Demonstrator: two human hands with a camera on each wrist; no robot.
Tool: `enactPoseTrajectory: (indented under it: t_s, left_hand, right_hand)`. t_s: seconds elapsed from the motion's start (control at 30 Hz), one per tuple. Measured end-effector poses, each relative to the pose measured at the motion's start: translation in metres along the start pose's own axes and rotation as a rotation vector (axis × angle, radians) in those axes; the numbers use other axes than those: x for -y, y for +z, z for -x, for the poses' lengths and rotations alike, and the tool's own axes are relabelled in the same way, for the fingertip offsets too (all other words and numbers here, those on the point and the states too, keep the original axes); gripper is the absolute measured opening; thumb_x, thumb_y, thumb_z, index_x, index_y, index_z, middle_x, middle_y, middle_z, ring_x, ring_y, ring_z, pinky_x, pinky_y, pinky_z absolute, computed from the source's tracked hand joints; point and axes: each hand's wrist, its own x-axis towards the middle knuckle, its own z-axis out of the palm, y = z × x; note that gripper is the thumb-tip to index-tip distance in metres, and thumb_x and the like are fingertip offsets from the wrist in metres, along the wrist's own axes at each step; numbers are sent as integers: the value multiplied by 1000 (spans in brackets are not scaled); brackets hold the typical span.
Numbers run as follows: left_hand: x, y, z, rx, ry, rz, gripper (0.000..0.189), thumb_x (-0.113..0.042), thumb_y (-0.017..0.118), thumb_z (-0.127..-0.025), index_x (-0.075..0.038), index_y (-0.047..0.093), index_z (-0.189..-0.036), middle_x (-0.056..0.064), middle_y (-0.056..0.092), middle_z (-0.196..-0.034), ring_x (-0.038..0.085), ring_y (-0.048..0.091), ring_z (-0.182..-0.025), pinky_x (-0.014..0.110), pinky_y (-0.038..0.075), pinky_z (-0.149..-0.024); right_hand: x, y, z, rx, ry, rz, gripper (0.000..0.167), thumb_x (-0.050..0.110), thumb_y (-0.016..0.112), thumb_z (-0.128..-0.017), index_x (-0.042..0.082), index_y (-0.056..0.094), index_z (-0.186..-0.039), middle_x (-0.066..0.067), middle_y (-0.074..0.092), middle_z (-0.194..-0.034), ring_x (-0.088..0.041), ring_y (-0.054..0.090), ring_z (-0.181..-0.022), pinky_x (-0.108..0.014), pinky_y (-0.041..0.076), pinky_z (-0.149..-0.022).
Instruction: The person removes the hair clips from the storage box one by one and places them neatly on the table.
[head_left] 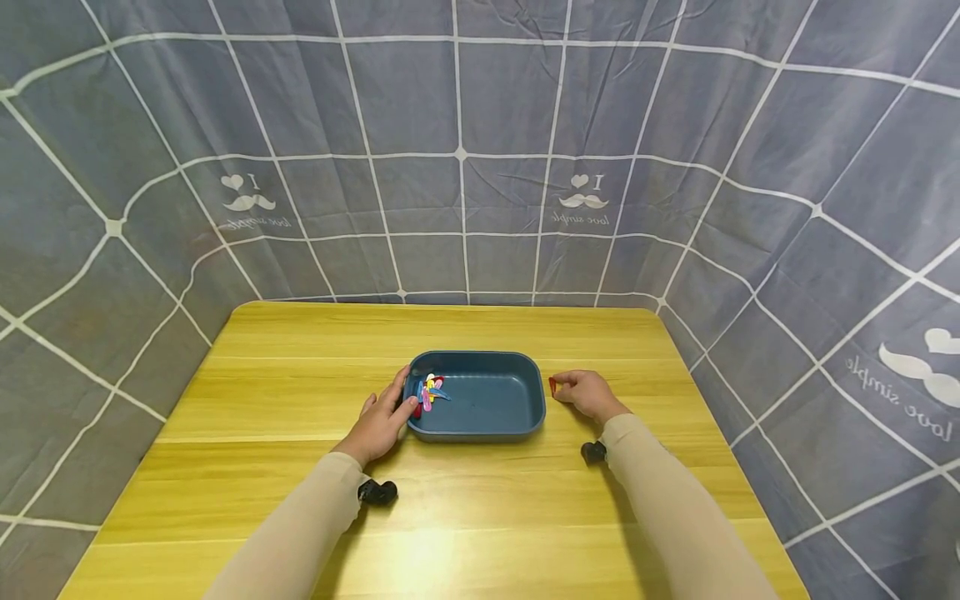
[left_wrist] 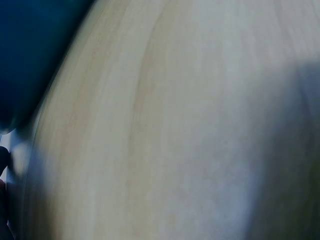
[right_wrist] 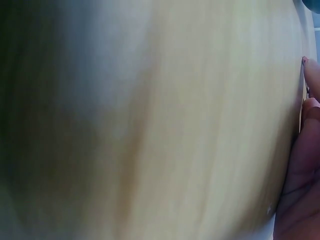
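A dark blue rectangular plastic tub [head_left: 480, 435] sits on the table. My left hand [head_left: 381, 423] holds its left end, thumb over the rim and fingers along the outer side. Inside, by that thumb, lies a small heap of colourful hair clips [head_left: 431, 392] in pink, yellow, blue, white and red. Just right of the tub, my right hand [head_left: 588, 393] pinches a red hair clip [head_left: 552, 387] between thumb and fingertips, low over the wood. In the right wrist view only part of the right hand [right_wrist: 302, 165] shows, at the right edge.
The yellow wood-grain table [head_left: 480, 517] extends around the tub. A grey curtain [head_left: 405, 108] with white grid lines hangs behind it and along both sides. A black wrist device [head_left: 377, 492] is on the left sleeve and another black device [head_left: 593, 452] on the right.
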Motion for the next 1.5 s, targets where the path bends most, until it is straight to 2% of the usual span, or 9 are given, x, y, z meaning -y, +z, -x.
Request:
enactPoseTrajectory:
  t_s: [0.13,0.43,0.63,0.83,1.0,1.13,1.27,1.33,1.5]
  left_hand:
    - [0,0,0,0,-2,4,69,-43,40,-115,-25,7,-172,15,27,-174,41,25,-161,63,-5,-130]
    - [0,0,-2,-2,-4,2,68,-42,39,-115,-24,7,-172,16,27,-173,41,25,-161,64,-5,-130]
    - [1,0,-2,-12,-3,11,68,-42,40,-115,-24,8,-172,16,28,-173,41,26,-160,64,-4,-130]
    - [0,1,-2,-19,12,23,67,-42,40,-114,-25,10,-172,16,31,-172,41,25,-161,65,-4,-129]
    - [1,0,-2,-13,15,24,68,-45,39,-114,-26,9,-172,16,31,-172,41,25,-161,64,-4,-129]
    - [3,1,-2,-16,13,15,69,-48,39,-114,-28,8,-172,15,31,-172,41,26,-160,63,-4,-130]
    - [5,1,-2,-15,8,15,68,-47,39,-114,-29,8,-172,15,30,-173,42,25,-161,63,-4,-130]
    - [4,0,-1,-9,4,16,68,-47,38,-114,-29,7,-172,14,28,-174,41,24,-161,63,-4,-130]
    - [2,-1,0,7,-7,23,68,-46,38,-115,-29,5,-172,15,24,-175,41,21,-162,64,-6,-129]
  right_hand:
    - [-1,1,-3,-1,-6,2,39,16,78,-94,3,74,-131,-11,77,-118,-22,63,-103,-35,51,-96]
    - [-2,1,-5,-13,-5,-11,40,15,79,-93,2,74,-130,-5,73,-97,-19,60,-92,-29,48,-85]
    - [-3,0,-5,-1,0,-40,42,18,77,-95,4,72,-134,-7,76,-108,-20,61,-100,-30,49,-92]
    - [-1,-11,-1,76,11,-170,49,13,75,-96,1,65,-142,-7,74,-109,-14,64,-97,-23,53,-85]
    - [4,-24,1,103,-28,-262,50,7,71,-99,-3,59,-146,-13,72,-112,-15,66,-94,-25,58,-83]
    - [15,-33,1,93,-82,-228,51,7,70,-99,-2,58,-148,-19,70,-122,-20,67,-103,-28,59,-88]
    - [32,-38,2,118,-133,-210,52,8,68,-100,-3,55,-150,-25,66,-130,-32,69,-113,-32,60,-94]
    - [43,-39,4,130,-150,-218,52,7,67,-101,-2,55,-151,-29,64,-135,-38,68,-120,-41,59,-99]
    - [67,-37,6,157,-180,-195,51,13,69,-101,7,58,-151,-22,66,-139,-37,64,-128,-50,52,-106]
